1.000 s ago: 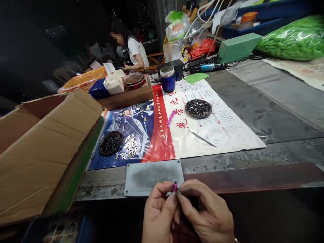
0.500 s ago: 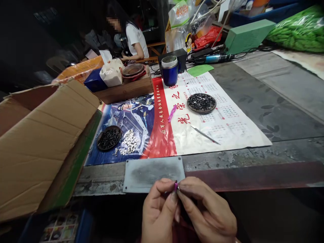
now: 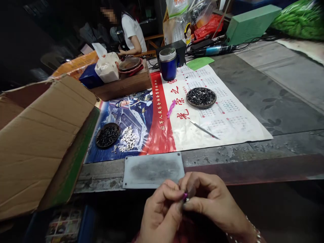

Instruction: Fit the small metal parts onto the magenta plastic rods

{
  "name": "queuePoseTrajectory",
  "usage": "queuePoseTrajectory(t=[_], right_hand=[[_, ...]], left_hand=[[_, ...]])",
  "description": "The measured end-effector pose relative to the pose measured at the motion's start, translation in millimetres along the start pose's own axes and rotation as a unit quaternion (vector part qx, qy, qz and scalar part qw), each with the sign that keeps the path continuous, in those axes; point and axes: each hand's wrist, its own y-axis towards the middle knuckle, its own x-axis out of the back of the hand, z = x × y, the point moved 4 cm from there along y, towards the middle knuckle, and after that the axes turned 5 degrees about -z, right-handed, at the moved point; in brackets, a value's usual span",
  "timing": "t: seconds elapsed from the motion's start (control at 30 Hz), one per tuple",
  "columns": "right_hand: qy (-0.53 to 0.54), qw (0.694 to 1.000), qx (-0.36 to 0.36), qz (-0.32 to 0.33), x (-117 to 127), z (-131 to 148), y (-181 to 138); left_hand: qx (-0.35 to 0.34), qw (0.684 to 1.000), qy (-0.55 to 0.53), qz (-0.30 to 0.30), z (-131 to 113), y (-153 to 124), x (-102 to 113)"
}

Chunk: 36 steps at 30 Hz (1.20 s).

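Note:
Just in front of the table edge, my left hand (image 3: 162, 209) pinches a small purple piece (image 3: 185, 195) between thumb and forefinger. My right hand (image 3: 209, 197) meets it there, its thumb and fingers closed around the same spot. A tiny shiny bit shows beside the purple piece at my right thumb; whether it is a separate part I cannot tell. Beyond my hands lies a grey metal plate (image 3: 154, 170) with a dark worn middle. Past it are a dish of small black parts (image 3: 107, 135) and a pile of small silver rings (image 3: 128, 139).
A second dish of black parts (image 3: 201, 97) sits on the calendar sheet (image 3: 243, 130), near a thin blade (image 3: 205, 129) and pink strips (image 3: 171, 109). Behind stands a blue mug (image 3: 168, 65). A cardboard box (image 3: 37, 145) borders the left. A person in white (image 3: 133, 32) sits farther back.
Both hands have shifted slightly to the right and down with the purple piece. My right fingers have moved over its top, and a bracelet now shows at the right wrist. The view has tilted slightly.

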Motion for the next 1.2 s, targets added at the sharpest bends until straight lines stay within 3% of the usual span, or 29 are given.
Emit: queuePoseTrajectory(t=[0.17, 0.3, 0.4, 0.63, 0.77, 0.87, 1.0, 1.1, 1.2], right_hand=[[-0.026, 0.991, 0.075, -0.106, -9.4, 3.4, -7.0], [-0.112, 0.963, 0.192, -0.152, -15.9, 9.9, -17.0], [-0.152, 0.945, 0.255, -0.136, -19.5, 9.0, -22.9], [-0.187, 0.928, 0.302, -0.112, -24.1, 7.9, -24.0], [-0.234, 0.897, 0.348, -0.139, -26.7, 8.2, -22.3], [-0.260, 0.889, 0.349, -0.140, -25.9, 2.9, -21.9], [-0.232, 0.928, 0.280, -0.079, -23.2, -4.9, -20.0], [-0.199, 0.959, 0.201, -0.009, -24.1, -9.7, -16.4], [-0.223, 0.956, 0.192, 0.014, -27.1, -9.3, -14.4]], left_hand=[[-0.089, 0.990, 0.029, -0.109, -1.1, -2.8, -3.1], [-0.173, 0.975, 0.077, -0.112, 0.6, -7.1, -3.5], [-0.210, 0.967, 0.095, -0.112, 0.8, -10.2, -2.4], [-0.214, 0.965, 0.066, -0.136, 5.9, -15.4, -7.2], [-0.173, 0.977, 0.067, -0.103, 13.4, -16.5, -10.2], [-0.153, 0.982, 0.080, -0.078, 15.6, -15.5, -9.8], [-0.203, 0.973, 0.103, -0.040, 12.1, -15.0, -9.1], [-0.184, 0.974, 0.115, -0.062, 12.5, -14.8, -3.8], [-0.173, 0.975, 0.126, -0.061, 11.6, -14.6, 1.2]])
